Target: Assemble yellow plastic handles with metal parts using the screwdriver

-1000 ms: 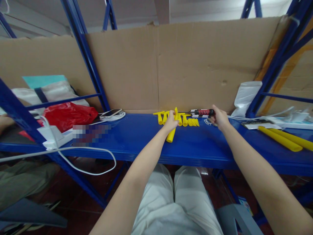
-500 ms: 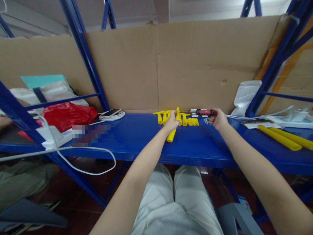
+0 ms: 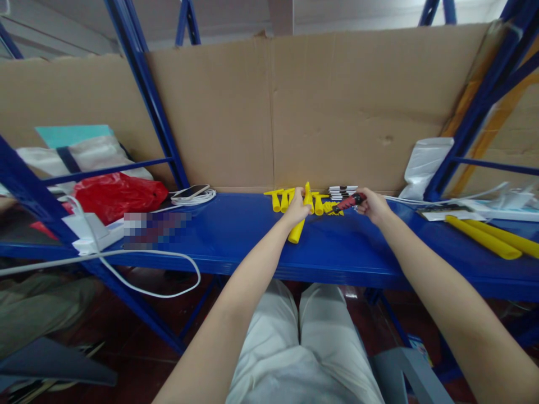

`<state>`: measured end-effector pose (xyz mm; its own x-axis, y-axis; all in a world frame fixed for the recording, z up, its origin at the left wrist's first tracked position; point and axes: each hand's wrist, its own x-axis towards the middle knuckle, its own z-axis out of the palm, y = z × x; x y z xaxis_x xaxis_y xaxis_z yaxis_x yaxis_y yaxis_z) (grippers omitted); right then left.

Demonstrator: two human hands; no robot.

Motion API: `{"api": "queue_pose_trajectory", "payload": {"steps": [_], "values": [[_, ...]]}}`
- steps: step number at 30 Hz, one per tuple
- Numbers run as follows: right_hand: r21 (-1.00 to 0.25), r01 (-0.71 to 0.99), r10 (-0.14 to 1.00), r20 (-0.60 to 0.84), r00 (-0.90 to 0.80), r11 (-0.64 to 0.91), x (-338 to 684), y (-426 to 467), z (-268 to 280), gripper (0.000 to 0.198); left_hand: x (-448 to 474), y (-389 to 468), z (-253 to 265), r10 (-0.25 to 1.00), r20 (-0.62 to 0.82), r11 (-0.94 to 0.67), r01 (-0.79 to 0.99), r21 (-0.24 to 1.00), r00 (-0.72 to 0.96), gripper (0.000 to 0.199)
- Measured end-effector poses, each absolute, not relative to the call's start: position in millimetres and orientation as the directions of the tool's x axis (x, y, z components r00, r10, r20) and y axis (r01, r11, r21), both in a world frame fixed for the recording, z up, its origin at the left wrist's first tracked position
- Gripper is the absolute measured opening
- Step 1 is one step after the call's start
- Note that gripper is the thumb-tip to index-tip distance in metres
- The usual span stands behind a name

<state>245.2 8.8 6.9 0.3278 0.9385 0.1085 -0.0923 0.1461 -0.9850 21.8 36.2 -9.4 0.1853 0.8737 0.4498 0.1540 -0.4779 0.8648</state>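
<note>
My left hand (image 3: 298,207) is closed around a yellow plastic piece with a tubular handle (image 3: 297,232), its round end towards me and its far end pointing up. In my right hand (image 3: 374,205) is a red and black screwdriver (image 3: 347,203), slanting down and left. Its tip lies over or close to a row of small yellow pieces (image 3: 339,212); contact cannot be made out. Several similar yellow T-shaped pieces (image 3: 276,203) stand in line along the back, partly hidden by my left hand. Small silvery bits, too small to name, lie beside my right fingers.
A stack of black and white strips (image 3: 342,191) lies against the cardboard wall (image 3: 337,106). On the blue shelf (image 3: 236,235), yellow tubes (image 3: 484,238) and a white bag (image 3: 425,168) are right; a phone (image 3: 197,192), white cables and a red bag (image 3: 120,196) are left.
The screwdriver has swung from nearly level to slanting down, and its tip has come away from the held yellow piece towards the small yellow pieces. My left hand stays in place.
</note>
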Motion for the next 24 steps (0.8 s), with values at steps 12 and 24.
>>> {"api": "queue_pose_trajectory", "payload": {"steps": [12, 24], "values": [[-0.529, 0.753, 0.904, 0.374, -0.207, 0.391, 206, 11, -12, 0.025, 26, 38, -15, 0.826, 0.471, -0.527, 0.127, 0.841, 0.310, 0.050], [-0.642, 0.582, 0.770, 0.637, 0.042, 0.499, 183, -12, 4, 0.011, 33, 29, -17, 0.762, 0.444, -0.547, 0.101, 0.831, 0.471, 0.049]]}}
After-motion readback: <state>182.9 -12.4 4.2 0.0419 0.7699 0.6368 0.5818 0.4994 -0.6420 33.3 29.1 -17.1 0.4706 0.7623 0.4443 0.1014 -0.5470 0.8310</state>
